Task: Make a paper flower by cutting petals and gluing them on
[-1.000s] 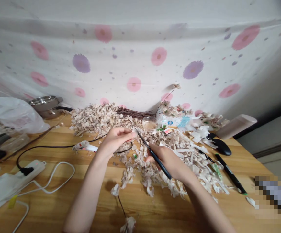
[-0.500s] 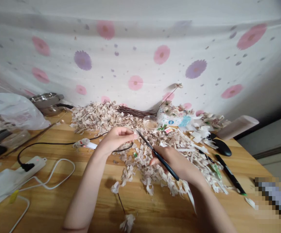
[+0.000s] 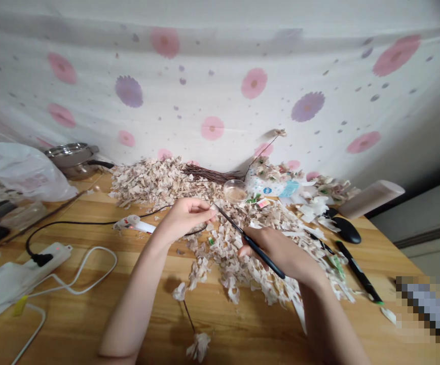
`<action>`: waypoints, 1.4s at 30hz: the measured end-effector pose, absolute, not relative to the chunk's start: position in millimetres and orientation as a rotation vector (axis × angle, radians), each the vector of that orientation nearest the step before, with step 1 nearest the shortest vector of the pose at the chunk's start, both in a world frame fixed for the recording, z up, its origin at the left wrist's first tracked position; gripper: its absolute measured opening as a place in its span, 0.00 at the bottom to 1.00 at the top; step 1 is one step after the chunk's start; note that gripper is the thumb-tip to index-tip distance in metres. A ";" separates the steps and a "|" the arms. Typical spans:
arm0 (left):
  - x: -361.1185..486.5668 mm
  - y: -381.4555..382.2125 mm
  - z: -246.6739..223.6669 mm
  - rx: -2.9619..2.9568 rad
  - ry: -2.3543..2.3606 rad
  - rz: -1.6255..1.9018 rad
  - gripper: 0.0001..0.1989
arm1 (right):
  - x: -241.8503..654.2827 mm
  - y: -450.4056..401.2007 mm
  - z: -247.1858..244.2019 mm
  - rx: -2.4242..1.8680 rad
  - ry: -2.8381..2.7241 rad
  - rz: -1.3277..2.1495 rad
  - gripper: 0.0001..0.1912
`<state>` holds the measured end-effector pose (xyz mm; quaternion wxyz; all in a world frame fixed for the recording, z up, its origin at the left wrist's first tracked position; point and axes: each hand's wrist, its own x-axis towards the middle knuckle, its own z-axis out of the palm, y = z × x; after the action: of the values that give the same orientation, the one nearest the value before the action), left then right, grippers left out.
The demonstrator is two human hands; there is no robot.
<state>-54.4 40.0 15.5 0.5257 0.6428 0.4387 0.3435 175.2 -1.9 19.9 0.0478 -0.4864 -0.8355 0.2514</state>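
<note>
Clearly, left fingers (image 3: 204, 214) pinch a pale scrap (image 3: 213, 208); right fingers (image 3: 245, 250) grip black scissors (image 3: 261, 253); no lettering is readable.

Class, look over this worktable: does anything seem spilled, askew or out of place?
The pale scraps look untidy, perhaps spilled: they sprawl loose over the wooden table, right beside the clear dish. Nothing looks clearly damaged.

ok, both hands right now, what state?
Left hand: closed, fingertips pinching a small pale piece.
Right hand: closed around black-handled scissors, tips at that piece; blade opening can't be told.
</note>
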 end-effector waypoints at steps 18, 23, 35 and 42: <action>-47.5 40.1 12.7 1.549 1.144 0.799 0.13 | 168.3 -1.4 10.4 -1.279 -2.548 0.896 0.36; -46.6 40.8 11.3 1.542 1.131 0.766 0.12 | 169.4 -1.4 11.4 -1.263 -2.538 0.893 0.35; -49.7 45.6 9.7 1.576 1.086 0.697 0.14 | 169.4 -3.0 17.4 -1.255 -2.535 0.867 0.36; -56.3 52.3 4.1 1.616 1.031 0.576 0.15 | 173.8 -2.1 18.8 -1.295 -2.579 0.913 0.37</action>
<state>-56.3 52.3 4.1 0.5397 0.6796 0.4338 0.2422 173.8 -2.1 18.8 0.0573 -0.4270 -0.8507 0.3012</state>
